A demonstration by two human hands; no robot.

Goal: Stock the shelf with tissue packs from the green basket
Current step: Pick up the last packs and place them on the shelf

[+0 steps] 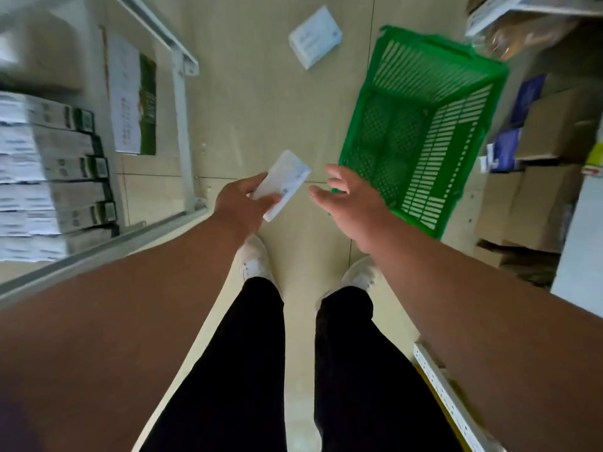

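Here green basket (421,125) holds no packs.

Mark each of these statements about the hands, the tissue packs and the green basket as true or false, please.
1. The left hand holds a tissue pack. True.
2. The right hand also holds a pack. False: its fingers are spread and it holds nothing.
3. The green basket is full of packs. False: no pack shows inside; its mesh bottom is bare.
4. Another tissue pack lies on the floor beyond the basket. True.
5. The shelf on the person's left already holds stacked packs. True.
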